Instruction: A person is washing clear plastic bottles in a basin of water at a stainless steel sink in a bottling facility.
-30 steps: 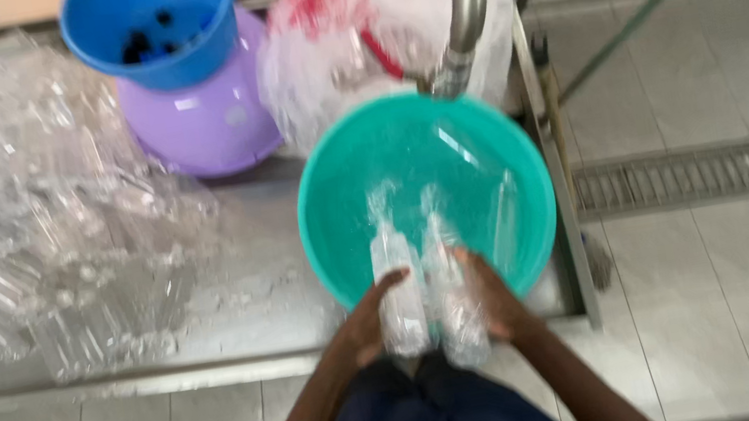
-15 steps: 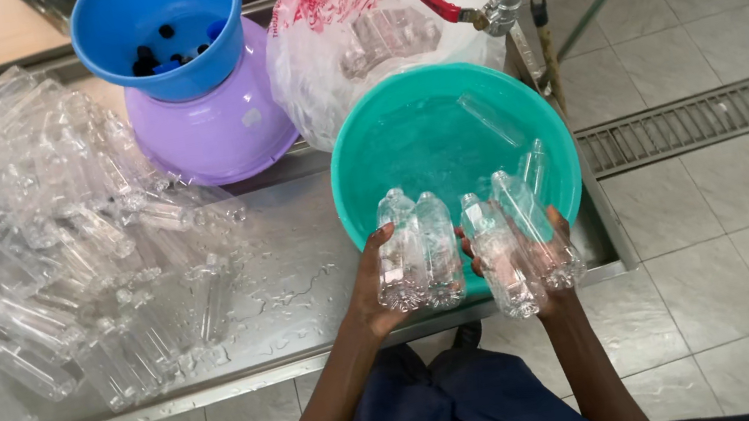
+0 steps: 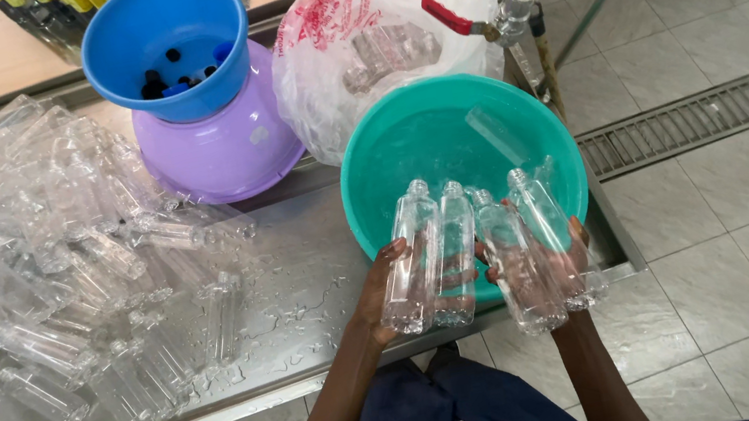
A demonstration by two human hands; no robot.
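The left hand (image 3: 385, 285) is closed around two clear plastic bottles (image 3: 427, 252); the right hand (image 3: 567, 259) grips two more (image 3: 532, 245), all held over the near rim of the teal basin (image 3: 443, 133); keeping the necks tilted down would probably drain them well.

Both bare forearms rise from the bottom edge of the view, close together and converging slightly toward the hands; the left hand (image 3: 394, 283) is turned palm inward, its fingers curled from the left side around what it grips, thumb side up; the right hand (image 3: 560, 260) sits just beside it at the same height, mostly hidden behind its own load, so only the fingertips (image 3: 579, 232) show at the right edge, apparently wrapped closed; the wrists are nearly straight; the hands are near each other, seemingly not touching.
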